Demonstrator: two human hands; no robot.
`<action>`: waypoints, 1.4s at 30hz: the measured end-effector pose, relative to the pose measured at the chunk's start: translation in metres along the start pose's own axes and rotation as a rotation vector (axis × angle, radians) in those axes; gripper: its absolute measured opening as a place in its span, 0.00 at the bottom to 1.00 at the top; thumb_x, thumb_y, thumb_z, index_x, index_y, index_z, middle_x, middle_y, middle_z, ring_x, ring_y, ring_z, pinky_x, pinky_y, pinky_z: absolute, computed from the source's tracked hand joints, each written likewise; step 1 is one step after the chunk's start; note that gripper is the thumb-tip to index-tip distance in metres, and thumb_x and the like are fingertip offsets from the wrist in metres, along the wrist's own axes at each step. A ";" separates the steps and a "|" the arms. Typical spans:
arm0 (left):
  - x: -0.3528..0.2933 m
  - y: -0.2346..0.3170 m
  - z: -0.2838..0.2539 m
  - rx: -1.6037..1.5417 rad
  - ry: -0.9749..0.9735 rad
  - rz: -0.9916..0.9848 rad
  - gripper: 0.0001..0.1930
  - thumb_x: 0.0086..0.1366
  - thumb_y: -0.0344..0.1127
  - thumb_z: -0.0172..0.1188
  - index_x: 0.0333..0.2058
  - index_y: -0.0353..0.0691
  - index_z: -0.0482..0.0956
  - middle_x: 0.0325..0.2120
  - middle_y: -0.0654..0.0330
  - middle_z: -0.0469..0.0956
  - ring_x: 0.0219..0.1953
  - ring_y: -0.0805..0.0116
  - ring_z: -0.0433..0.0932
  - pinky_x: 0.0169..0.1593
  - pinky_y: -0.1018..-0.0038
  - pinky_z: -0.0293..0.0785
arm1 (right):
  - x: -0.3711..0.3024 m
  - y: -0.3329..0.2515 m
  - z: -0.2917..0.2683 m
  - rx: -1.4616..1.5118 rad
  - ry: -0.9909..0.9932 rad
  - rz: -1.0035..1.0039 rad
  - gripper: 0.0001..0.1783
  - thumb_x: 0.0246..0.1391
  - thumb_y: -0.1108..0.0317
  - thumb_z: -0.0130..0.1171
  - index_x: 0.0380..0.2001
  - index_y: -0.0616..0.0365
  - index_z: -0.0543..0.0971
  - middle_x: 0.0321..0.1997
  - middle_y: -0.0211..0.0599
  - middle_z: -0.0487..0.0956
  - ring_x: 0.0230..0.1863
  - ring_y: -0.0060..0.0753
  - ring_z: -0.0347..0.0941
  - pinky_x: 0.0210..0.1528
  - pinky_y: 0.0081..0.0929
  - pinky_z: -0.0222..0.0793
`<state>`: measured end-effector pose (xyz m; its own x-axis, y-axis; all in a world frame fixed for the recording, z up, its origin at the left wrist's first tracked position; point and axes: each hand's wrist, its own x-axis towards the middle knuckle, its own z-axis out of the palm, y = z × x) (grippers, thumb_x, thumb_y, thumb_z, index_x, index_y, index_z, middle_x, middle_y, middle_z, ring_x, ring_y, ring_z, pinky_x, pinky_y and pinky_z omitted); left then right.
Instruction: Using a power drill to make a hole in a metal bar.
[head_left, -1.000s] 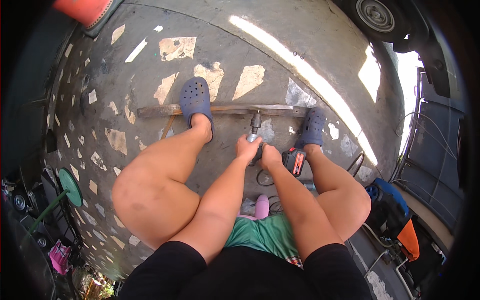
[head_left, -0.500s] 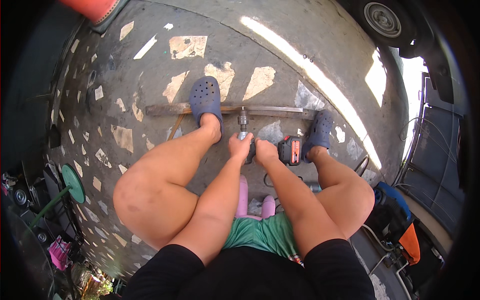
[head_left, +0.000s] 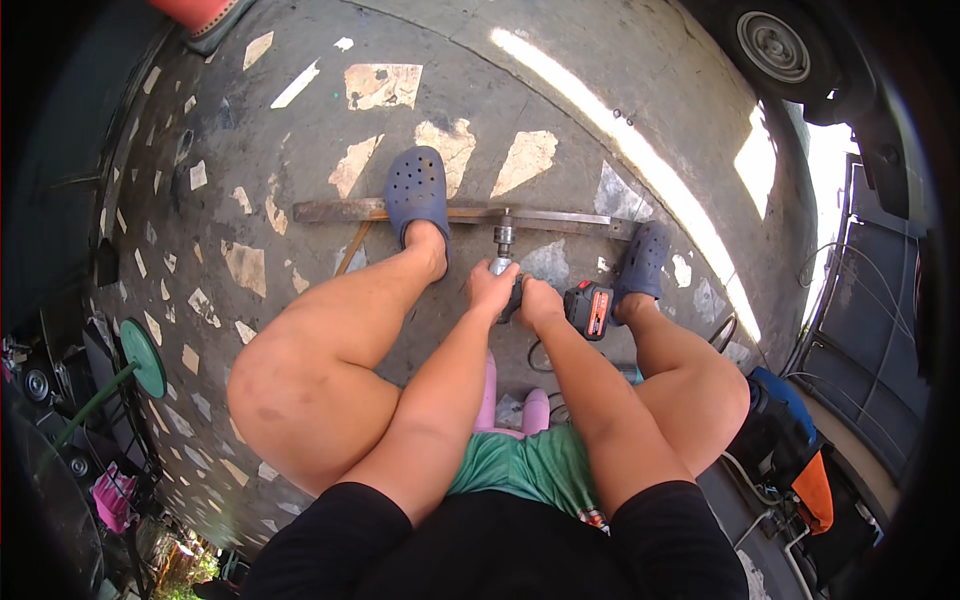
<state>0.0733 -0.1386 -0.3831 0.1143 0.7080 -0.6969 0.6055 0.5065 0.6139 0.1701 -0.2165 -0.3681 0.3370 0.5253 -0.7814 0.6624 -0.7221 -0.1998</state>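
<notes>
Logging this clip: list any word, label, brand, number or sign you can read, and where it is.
No readable text.
Drill, on its battery pack: orange label, print too small to read.
Green shorts: patterned patch, too small to tell whether it holds lettering.

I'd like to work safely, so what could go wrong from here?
The bar might twist or shift if the left clog across it slips. The drill could skid sideways toward that clog. Flying chips could also sting the bare legs.
</notes>
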 end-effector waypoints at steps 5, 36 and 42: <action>0.000 -0.005 -0.008 -0.064 0.020 -0.049 0.29 0.51 0.47 0.70 0.42 0.26 0.83 0.34 0.44 0.85 0.37 0.57 0.85 0.44 0.60 0.78 | -0.008 -0.020 -0.019 -0.072 -0.026 -0.095 0.15 0.59 0.69 0.57 0.46 0.59 0.85 0.50 0.55 0.85 0.55 0.54 0.82 0.56 0.49 0.79; -0.008 -0.007 -0.027 -0.013 -0.011 -0.161 0.30 0.53 0.50 0.71 0.47 0.30 0.83 0.43 0.36 0.85 0.49 0.40 0.84 0.55 0.54 0.76 | 0.001 -0.018 0.005 -0.114 -0.103 -0.079 0.14 0.55 0.67 0.63 0.45 0.57 0.86 0.50 0.56 0.85 0.56 0.53 0.82 0.57 0.48 0.78; -0.006 -0.007 0.003 0.065 0.011 -0.015 0.31 0.52 0.47 0.71 0.48 0.27 0.83 0.37 0.43 0.86 0.41 0.52 0.85 0.48 0.60 0.78 | 0.000 0.012 0.015 0.008 0.027 -0.041 0.15 0.56 0.68 0.61 0.45 0.57 0.86 0.50 0.57 0.84 0.55 0.55 0.82 0.56 0.50 0.78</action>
<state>0.0706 -0.1482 -0.3846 0.0963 0.7063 -0.7014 0.6567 0.4845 0.5780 0.1681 -0.2321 -0.3796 0.3281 0.5664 -0.7560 0.6708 -0.7032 -0.2356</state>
